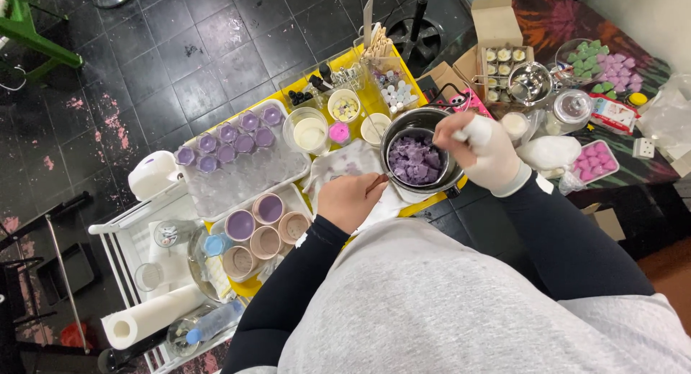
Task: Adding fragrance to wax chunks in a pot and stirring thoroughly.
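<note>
A metal pot (392,135) full of purple wax chunks (415,161) stands on the yellow table. My right hand (484,149), in a white glove, rests on the pot's right rim with fingers closed; what it grips I cannot tell. My bare left hand (350,199) sits just left of the pot, closed on a thin wooden stick (378,179) that points toward the pot, over a crumpled white cloth (345,164).
A clear tray (241,174) holds several small purple-filled cups. A white tray (294,196) in front carries several pink round moulds. Small bowls, vials and wooden sticks line the far edge. At right are jars, a box of candles and pink and green wax hearts (608,64). A paper towel roll (147,316) lies low left.
</note>
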